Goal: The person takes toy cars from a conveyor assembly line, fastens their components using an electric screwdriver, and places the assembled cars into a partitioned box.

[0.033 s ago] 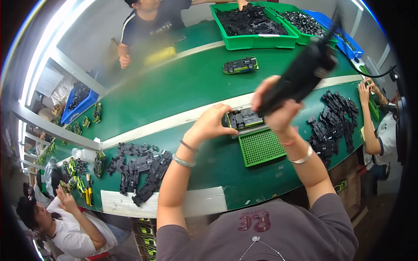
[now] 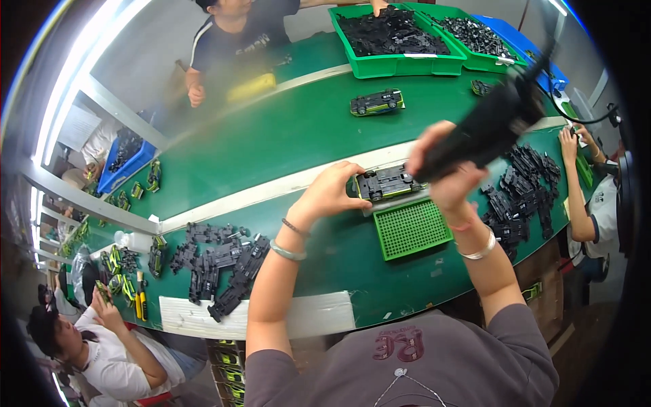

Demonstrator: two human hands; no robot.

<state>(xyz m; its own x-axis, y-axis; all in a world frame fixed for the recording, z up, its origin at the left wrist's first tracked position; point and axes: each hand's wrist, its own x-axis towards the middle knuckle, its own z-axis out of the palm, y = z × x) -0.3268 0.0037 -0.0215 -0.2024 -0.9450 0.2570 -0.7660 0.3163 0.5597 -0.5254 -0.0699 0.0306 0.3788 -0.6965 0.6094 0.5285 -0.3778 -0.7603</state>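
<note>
A toy car [image 2: 386,184] lies upside down on the bench, its black underside facing up and yellow-green body showing below. My left hand [image 2: 333,188] grips its left end between thumb and fingers. My right hand [image 2: 453,173] is wrapped around a black corded electric screwdriver [image 2: 485,122], which slants up to the right and is partly blurred. The screwdriver's lower end is beside the car's right end; its bit is hidden. A green perforated tray [image 2: 413,229] sits just in front of the car.
Black chassis parts are piled left [image 2: 224,264] and right [image 2: 519,197]. Beyond the pale strip [image 2: 271,190], another upturned car [image 2: 377,102] lies on the green belt. Green bins [image 2: 407,66] of parts stand at the back. Co-workers sit left, right and opposite.
My right hand and the screwdriver have shifted slightly right, uncovering more of the car's right end. Another car now shows near the green bins. My left hand keeps its grip.
</note>
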